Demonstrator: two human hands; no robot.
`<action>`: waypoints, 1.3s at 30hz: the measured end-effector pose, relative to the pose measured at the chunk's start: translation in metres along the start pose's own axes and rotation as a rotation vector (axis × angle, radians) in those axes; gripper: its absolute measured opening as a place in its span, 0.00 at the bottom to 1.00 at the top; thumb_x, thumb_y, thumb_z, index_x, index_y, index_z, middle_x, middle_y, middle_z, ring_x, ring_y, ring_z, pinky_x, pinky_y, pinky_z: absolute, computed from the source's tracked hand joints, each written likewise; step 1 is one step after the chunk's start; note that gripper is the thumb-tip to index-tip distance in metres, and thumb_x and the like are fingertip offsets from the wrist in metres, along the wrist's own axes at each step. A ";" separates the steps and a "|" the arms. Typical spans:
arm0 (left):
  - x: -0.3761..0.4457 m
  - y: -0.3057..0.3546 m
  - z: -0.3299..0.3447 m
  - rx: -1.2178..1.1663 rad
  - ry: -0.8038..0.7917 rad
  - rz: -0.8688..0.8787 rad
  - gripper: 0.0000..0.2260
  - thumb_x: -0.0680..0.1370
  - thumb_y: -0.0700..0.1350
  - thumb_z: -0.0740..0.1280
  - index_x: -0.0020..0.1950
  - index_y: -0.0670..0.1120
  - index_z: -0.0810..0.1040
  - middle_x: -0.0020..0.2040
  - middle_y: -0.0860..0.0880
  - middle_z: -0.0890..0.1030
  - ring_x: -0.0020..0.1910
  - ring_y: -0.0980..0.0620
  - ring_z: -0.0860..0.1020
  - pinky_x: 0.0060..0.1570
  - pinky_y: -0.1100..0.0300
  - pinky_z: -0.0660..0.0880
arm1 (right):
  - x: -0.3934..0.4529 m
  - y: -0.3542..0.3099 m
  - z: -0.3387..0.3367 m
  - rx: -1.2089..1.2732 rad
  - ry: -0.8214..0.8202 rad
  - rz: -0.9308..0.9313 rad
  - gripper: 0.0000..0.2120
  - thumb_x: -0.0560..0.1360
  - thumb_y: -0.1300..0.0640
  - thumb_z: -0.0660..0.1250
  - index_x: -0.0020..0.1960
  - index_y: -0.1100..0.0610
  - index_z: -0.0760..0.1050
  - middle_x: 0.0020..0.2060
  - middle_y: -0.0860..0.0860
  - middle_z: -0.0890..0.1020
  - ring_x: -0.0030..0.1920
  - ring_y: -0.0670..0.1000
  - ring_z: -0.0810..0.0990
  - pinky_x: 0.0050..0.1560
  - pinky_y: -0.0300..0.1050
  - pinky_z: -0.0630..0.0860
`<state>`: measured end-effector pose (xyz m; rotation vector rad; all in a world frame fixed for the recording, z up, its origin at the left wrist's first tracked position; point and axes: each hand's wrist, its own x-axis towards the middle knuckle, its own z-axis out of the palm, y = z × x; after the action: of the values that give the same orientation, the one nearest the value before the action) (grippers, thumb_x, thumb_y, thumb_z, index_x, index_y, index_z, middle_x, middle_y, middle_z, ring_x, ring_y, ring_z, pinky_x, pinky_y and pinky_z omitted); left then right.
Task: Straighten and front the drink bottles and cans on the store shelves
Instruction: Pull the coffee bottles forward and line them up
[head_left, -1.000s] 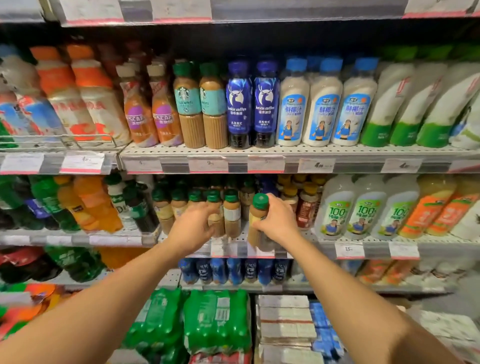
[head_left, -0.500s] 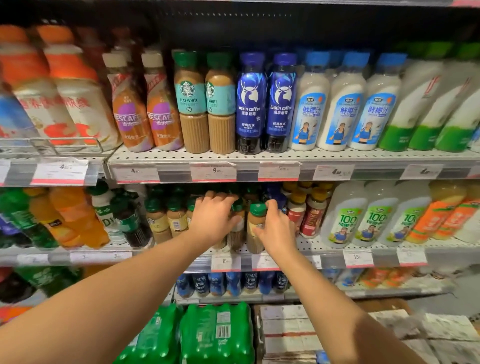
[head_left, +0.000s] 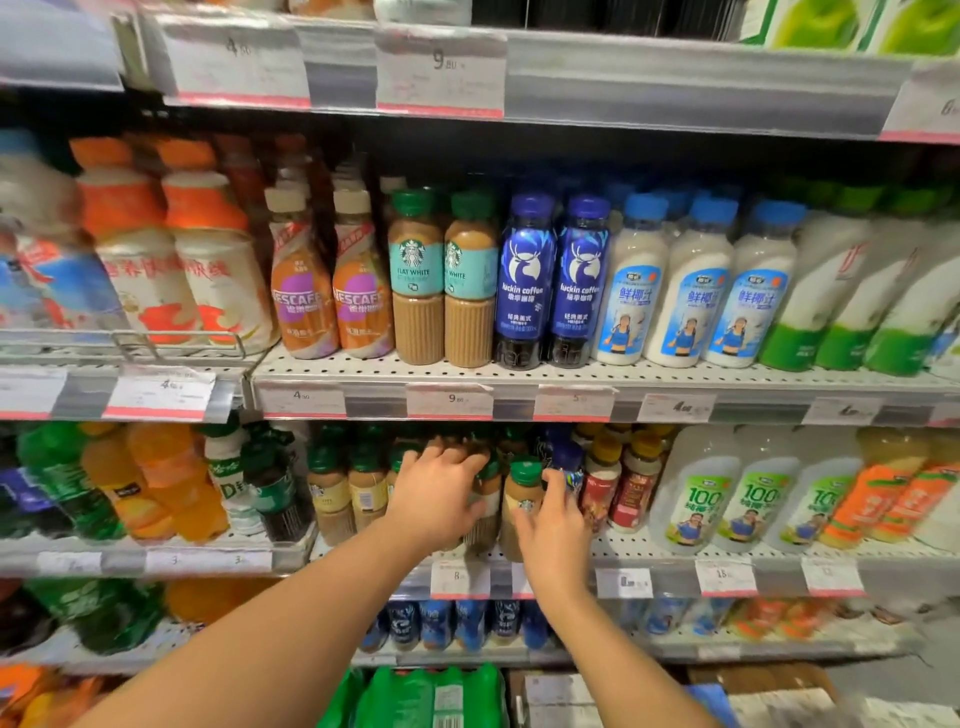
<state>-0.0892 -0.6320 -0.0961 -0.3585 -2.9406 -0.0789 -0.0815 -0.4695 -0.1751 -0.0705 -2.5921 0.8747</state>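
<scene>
Our left hand (head_left: 435, 499) covers a coffee bottle (head_left: 485, 512) on the middle shelf (head_left: 675, 558); only its right edge and a sliver of green cap show past the knuckles. The fingers (head_left: 457, 457) curl over the top of it, so we cannot tell how far they close or whether they grip. Our right hand (head_left: 553, 525) lies against the green-capped bottle (head_left: 522, 499) just right of the left hand, fingers spread and loosely bent around its right side, thumb at the label; a firm hold cannot be confirmed. Rows behind both hands are dark and hard to make out. The blue bottle (head_left: 569, 465) beyond the right fingertips is blurred. The far left of the shelves is smeared, and the bottom packs (head_left: 431, 696) are cut off by the frame edge.

Compared with half a second ago, the view has tilted upward: the top shelf's price tags (head_left: 441, 70) now show. Both hands stay on the same two bottles; the right hand has slid lower along its bottle.
</scene>
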 end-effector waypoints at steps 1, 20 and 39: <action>0.000 -0.001 -0.001 0.001 -0.012 0.008 0.29 0.77 0.60 0.67 0.77 0.56 0.66 0.71 0.51 0.75 0.71 0.44 0.69 0.66 0.46 0.67 | -0.002 -0.002 0.002 0.012 0.014 0.017 0.26 0.75 0.53 0.75 0.68 0.56 0.68 0.52 0.57 0.82 0.46 0.60 0.84 0.41 0.54 0.81; 0.001 0.003 0.016 0.080 0.036 0.003 0.29 0.78 0.55 0.65 0.78 0.52 0.65 0.70 0.48 0.75 0.70 0.41 0.68 0.63 0.44 0.68 | 0.010 0.009 0.016 -0.035 -0.017 0.047 0.24 0.79 0.50 0.70 0.71 0.55 0.68 0.50 0.57 0.84 0.49 0.60 0.83 0.47 0.54 0.80; -0.129 0.026 0.228 -0.381 -0.055 0.095 0.17 0.75 0.43 0.67 0.64 0.48 0.80 0.63 0.50 0.81 0.59 0.44 0.78 0.57 0.48 0.72 | -0.071 0.189 0.054 -0.309 -0.648 -0.021 0.24 0.78 0.55 0.65 0.73 0.58 0.71 0.69 0.54 0.74 0.63 0.58 0.78 0.59 0.52 0.75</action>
<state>0.0018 -0.6201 -0.3431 -0.5590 -2.9466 -0.6305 -0.0521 -0.3605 -0.3511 0.1844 -3.3068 0.5360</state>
